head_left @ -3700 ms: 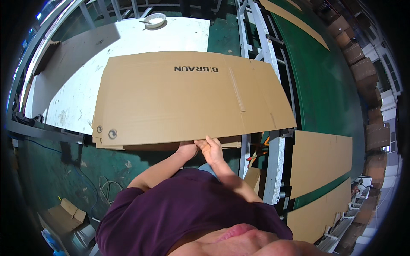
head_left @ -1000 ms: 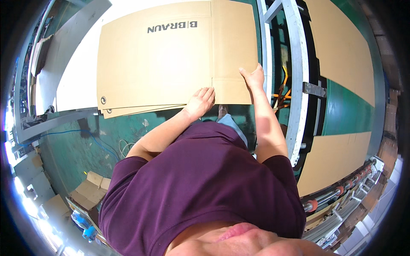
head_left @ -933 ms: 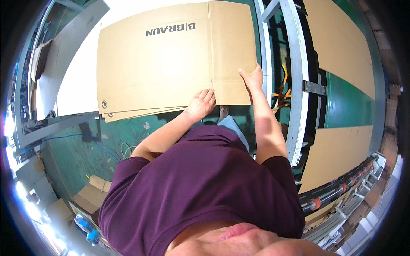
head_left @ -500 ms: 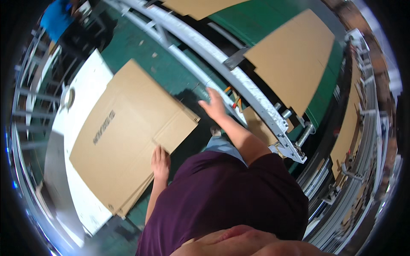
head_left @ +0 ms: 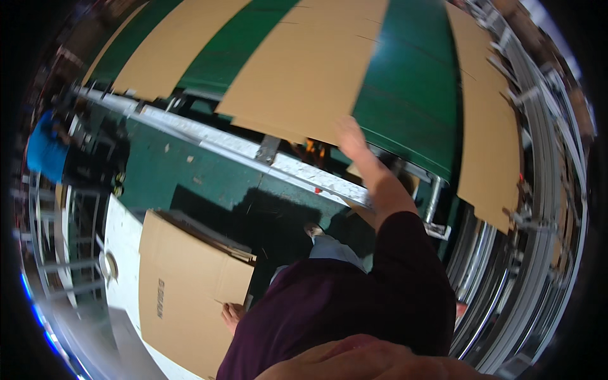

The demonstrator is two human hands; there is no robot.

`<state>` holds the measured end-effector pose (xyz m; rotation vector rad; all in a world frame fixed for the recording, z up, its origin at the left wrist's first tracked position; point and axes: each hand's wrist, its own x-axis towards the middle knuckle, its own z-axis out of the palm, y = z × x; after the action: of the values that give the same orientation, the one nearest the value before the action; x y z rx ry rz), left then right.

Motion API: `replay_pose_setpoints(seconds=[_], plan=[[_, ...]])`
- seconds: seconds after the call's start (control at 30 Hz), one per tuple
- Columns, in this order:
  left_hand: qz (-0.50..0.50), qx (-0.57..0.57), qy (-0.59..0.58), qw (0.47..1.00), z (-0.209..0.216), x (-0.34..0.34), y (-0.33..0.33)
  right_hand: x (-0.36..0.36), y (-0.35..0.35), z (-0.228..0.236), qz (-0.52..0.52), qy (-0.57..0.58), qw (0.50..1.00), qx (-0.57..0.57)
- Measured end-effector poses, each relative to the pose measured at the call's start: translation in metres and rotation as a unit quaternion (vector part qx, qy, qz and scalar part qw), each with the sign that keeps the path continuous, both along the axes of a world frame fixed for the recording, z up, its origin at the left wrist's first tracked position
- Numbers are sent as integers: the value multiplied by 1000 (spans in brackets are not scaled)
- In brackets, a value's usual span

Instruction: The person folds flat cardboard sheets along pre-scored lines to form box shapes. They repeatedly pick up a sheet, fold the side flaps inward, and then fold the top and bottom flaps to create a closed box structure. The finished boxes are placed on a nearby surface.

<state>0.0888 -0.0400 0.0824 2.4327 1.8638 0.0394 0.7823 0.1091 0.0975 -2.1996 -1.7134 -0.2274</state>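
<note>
My left hand (head_left: 232, 315) rests at the right edge of a flat, folded cardboard box (head_left: 190, 297), its fingers partly bent on the top face. The box has dark print and lies over more folded cardboard on a white table (head_left: 123, 231). My right arm stretches forward to the conveyor. Its hand (head_left: 350, 138) is at the near right corner of a large brown cardboard sheet (head_left: 297, 69) on the green belt (head_left: 411, 95). Blur hides whether those fingers grip the sheet.
More cardboard sheets (head_left: 177, 47) lie on the belt at the left, and another sheet (head_left: 491, 120) at the right. A white metal rail (head_left: 209, 142) edges the conveyor. Metal rollers and frames (head_left: 500, 304) stand at the right. A person in blue (head_left: 47, 149) is at the far left. A tape roll (head_left: 109, 266) sits on the table.
The view has turned toward the conveyor. My right hand has moved from above the floor beside the rail to the sheet's corner. My left hand stays at the folded box's edge.
</note>
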Motion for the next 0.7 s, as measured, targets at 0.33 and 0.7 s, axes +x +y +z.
replay_pose_setpoints(seconds=[0.33, 0.7], plan=[[-69, 47, 15, 996, -34, 44, 56, -98, -30, 292, 233, 13, 838, 493], [-125, 43, 8, 991, -44, 46, 98, 39, 105, 166, -120, 394, 860, 301]])
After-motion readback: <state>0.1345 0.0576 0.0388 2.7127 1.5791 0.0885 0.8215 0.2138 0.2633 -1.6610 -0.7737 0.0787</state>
